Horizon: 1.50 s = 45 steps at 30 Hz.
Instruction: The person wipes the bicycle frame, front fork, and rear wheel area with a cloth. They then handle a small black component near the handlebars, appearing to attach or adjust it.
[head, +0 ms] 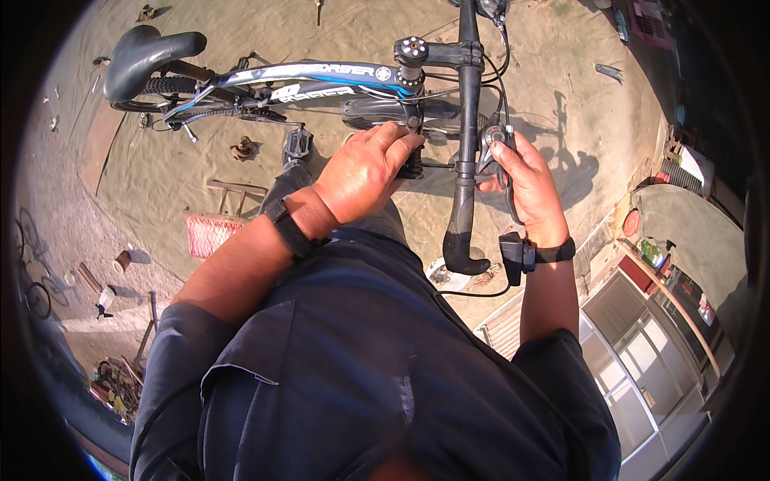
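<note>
A mountain bike stands across the view before me, its blue, black and white frame (pixel 325 72) running from the saddle (pixel 141 63) to the black handlebar (pixel 469 108). My left hand (pixel 370 165) has its fingers curled over a black part (pixel 412 165) below the stem, near the front wheel (pixel 373 111); the fingers partly hide it. At the near side of the handlebar, my right hand (pixel 532 180) grips the brake lever and shifter unit (pixel 494 141). Its thumb presses on the unit's face, while the lever blade (pixel 511 201) points down along the palm.
Black cables (pixel 502 90) loop ahead of the handlebar. A pedal (pixel 298 143) sticks out near my leg. A wooden stool with a red-and-white seat (pixel 213 231) lies on the ground at left. A white basin (pixel 445 276) sits under the handlebar grip (pixel 460 240).
</note>
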### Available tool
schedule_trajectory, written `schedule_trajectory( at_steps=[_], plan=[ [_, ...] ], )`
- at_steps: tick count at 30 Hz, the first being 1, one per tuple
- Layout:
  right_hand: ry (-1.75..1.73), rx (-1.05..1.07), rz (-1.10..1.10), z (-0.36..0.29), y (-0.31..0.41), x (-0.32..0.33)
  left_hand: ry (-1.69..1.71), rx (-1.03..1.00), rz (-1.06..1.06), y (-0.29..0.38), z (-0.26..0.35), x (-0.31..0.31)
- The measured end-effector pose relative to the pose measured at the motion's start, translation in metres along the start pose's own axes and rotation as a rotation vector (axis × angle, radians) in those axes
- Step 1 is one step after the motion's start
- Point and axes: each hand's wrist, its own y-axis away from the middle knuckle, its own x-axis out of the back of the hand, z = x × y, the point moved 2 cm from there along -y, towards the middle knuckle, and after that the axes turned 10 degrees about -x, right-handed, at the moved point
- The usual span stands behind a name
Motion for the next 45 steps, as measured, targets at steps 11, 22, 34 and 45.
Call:
schedule_trajectory(
  at_steps=[11, 22, 34, 45],
  plan=[
    [-0.017, -0.004, 0.005, -0.004, 0.002, -0.003, 0.409, 0.315, -0.089, 0.014, -0.012, 0.009],
    [-0.026, 0.009, 0.008, -0.004, 0.004, -0.005, 0.967, 0.673, -0.24, 0.003, -0.003, 0.011],
    [0.003, -0.012, -0.013, 0.0, 0.0, 0.004, 1.238, 0.769, -0.362, -0.003, -0.02, 0.005],
    [-0.015, 0.003, 0.012, -0.005, 0.003, -0.005, 1.21, 0.736, -0.41, -0.015, -0.033, 0.005]
  ],
)
